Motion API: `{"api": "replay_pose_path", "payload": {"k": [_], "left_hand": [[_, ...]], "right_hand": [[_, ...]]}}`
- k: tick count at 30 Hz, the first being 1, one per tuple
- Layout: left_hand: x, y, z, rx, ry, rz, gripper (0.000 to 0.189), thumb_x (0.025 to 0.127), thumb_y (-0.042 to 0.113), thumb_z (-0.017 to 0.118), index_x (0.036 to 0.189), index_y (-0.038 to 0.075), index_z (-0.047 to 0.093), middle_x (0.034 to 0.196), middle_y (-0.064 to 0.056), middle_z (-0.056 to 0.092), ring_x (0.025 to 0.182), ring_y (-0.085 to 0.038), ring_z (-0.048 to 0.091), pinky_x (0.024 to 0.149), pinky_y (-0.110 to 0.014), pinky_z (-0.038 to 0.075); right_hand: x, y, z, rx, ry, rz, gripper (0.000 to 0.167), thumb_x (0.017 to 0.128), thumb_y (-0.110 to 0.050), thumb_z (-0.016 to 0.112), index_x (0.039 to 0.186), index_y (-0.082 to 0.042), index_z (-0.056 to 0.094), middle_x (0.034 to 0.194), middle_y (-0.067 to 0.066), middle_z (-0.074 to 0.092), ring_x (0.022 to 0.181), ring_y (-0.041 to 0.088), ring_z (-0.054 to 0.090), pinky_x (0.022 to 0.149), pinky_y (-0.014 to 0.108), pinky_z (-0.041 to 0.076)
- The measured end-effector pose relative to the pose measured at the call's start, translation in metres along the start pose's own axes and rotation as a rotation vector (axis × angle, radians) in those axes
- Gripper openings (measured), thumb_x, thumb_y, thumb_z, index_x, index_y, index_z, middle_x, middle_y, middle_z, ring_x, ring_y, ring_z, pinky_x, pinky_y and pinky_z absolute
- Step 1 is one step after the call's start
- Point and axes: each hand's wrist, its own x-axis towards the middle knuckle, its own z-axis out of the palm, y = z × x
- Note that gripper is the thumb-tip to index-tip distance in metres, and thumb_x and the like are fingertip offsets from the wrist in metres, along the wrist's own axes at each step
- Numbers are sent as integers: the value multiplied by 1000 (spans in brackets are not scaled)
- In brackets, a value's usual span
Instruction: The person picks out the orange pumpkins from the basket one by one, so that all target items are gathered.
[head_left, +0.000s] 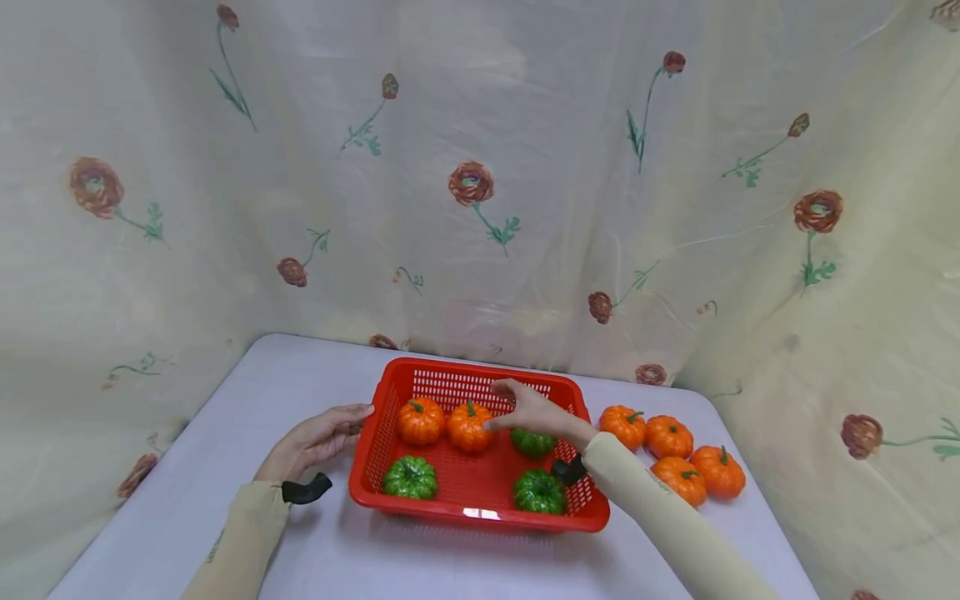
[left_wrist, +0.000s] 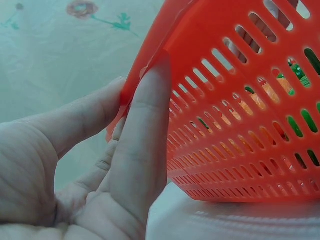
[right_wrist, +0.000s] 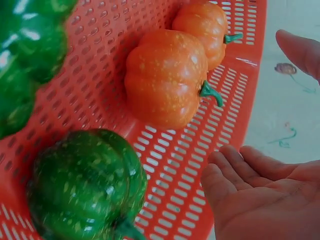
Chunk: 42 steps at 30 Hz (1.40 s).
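A red plastic basket (head_left: 480,518) with slotted walls stands on the table. Inside are two orange pumpkins, one at the left (head_left: 422,421) and one near the middle (head_left: 469,427). Three green pumpkins lie there too: front left (head_left: 410,478), front right (head_left: 541,492) and back right (head_left: 533,442), the last partly hidden by the right arm. My left hand (head_left: 318,439) pinches the basket's left rim between thumb and fingers, seen close up in the left wrist view. Over the basket's right half hovers my right hand (head_left: 534,412), fingers spread and holding nothing, close to the middle orange pumpkin.
Several orange pumpkins (head_left: 669,437) sit together on the white table (head_left: 315,371), just right of the basket. A pale curtain (head_left: 480,275) with printed flowers hangs behind the table and along both sides.
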Motion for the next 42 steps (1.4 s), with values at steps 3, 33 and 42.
{"api": "replay_pose_path", "payload": {"k": [3,33,42], "left_hand": [[0,1,0,6,-7,-3,69,80,29,79,139,8,49,124,-8,66,109,-21,66,93,-31,54],[1,0,3,4,0,6,64,81,29,78,136,9,53,125,-7,66,110,-21,66,95,-31,54],[0,-2,0,16,-10,17,65,82,28,77,138,8,51,124,-7,66,110,-21,66,93,-31,54]], "right_hand": [[7,-1,5,3,-19,16,85,77,-37,80,145,-6,38,146,10,45,135,26,42,114,46,37],[28,3,32,-106,-41,69,74,76,-29,81,136,0,49,129,14,58,106,21,58,101,43,47],[21,0,23,-88,-10,75,72,75,-30,81,135,-3,51,128,11,59,102,17,58,103,40,47]]}}
